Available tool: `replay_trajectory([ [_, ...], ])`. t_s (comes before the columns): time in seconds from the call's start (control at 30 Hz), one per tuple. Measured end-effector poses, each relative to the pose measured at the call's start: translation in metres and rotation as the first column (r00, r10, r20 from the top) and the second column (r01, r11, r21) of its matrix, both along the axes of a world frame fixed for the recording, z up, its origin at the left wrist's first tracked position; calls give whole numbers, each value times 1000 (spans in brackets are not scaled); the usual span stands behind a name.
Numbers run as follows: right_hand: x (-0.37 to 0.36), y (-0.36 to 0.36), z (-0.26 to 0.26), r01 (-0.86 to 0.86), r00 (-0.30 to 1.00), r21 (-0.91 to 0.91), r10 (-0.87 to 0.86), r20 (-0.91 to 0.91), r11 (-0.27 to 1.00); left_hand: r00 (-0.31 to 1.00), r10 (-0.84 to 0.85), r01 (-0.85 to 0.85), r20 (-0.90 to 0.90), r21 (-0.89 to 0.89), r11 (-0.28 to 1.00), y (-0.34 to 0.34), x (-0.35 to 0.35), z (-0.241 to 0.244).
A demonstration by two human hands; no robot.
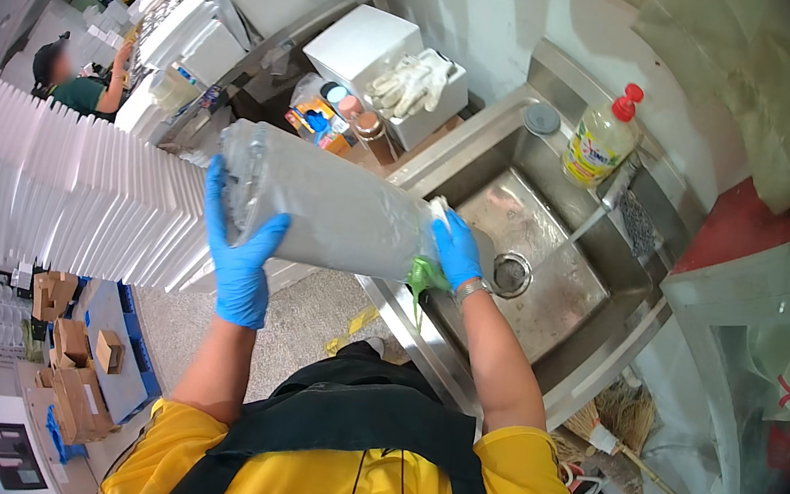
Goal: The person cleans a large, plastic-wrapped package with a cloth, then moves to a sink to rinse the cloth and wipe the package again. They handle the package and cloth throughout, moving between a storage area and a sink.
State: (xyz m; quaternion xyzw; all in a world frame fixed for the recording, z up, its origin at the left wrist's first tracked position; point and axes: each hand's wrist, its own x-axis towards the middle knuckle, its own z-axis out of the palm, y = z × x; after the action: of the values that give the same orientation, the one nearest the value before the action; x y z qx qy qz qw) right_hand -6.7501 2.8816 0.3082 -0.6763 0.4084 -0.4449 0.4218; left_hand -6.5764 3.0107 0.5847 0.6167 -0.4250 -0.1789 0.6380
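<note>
A long, greyish, plastic-covered bundle [348,206] lies across my two hands, its right end over the near left rim of a stainless-steel sink [507,202]. My left hand [242,256], in a blue glove, grips its left end, thumb on the near side and fingers around the end. My right hand [457,247], gloved in blue too, holds the right end. A small white wad [438,208] shows at its fingertips; whether it is cloth or film I cannot tell. Limp green material [425,274] hangs below that end.
Water runs from the faucet [611,194] into the sink, beside a red-pump soap bottle [602,136]. White work gloves [410,82] lie on white foam boxes [367,42]. Stacked white foam pieces [70,186] stand at left. Brooms [613,422] lean at right; another person [81,81] stands far left.
</note>
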Motion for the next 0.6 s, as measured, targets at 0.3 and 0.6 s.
replay_trajectory([
  [0.3,-129,-16,-176,-205,230,715,-677,699,668,997,60,-60,41,8,998,12,-3,-4],
  [0.6,-87,-26,-110,-294,484,688,-517,706,664,994,-2,2,111,-3,1000,14,8,-13],
])
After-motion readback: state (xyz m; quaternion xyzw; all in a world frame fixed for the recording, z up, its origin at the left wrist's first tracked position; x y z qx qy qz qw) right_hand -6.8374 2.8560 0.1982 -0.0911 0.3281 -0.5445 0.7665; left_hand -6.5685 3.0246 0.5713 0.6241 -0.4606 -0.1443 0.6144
